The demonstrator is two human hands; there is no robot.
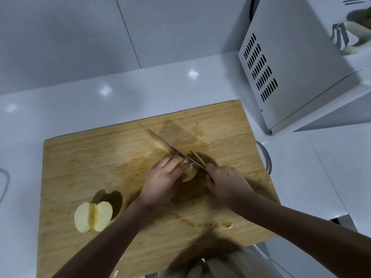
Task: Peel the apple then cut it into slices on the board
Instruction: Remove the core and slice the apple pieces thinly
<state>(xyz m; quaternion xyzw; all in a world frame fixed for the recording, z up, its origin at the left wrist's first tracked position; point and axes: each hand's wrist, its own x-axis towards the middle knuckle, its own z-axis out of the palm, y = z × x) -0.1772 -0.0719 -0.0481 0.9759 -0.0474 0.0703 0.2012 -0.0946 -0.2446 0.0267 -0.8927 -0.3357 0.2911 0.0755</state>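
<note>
My left hand (162,183) lay over a peeled piece of apple (190,173) just toward three o'clock of the middle of the board (100,157), its curled fingers pressing on the fruit to hold it. My right hand (226,183) was wrapped tight round the handle of the knife (170,148), which was hidden inside my fist. The blade ran from my fist across the top of the apple piece, its tip pointing toward ten o'clock. A thin slice (199,159) leaned just beyond the blade on the one o'clock side. The other peeled half (93,216) sat well apart near the board's eight o'clock corner, cut face up. The board rested on a white counter (40,113), with a white microwave (291,67) at two o'clock.
</note>
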